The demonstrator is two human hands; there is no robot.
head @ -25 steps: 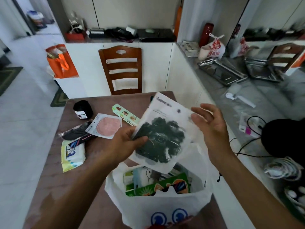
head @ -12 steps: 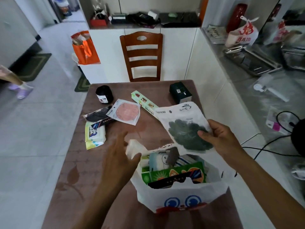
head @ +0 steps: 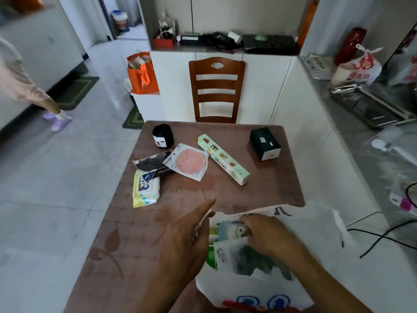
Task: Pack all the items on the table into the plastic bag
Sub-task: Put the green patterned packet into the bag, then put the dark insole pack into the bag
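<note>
Now the right hand pushes the flat pouch of dark contents into the white plastic bag, lower right of frame; its grip is hidden. The pouch looks light, floppy and slick, best pinched at an edge. The left hand, fingers straight, spreads the bag rim. Half a second earlier the pouch was above the bag.

Thin white plastic bag, matt brown patterned table (leaf print), glossy wooden chair.
</note>
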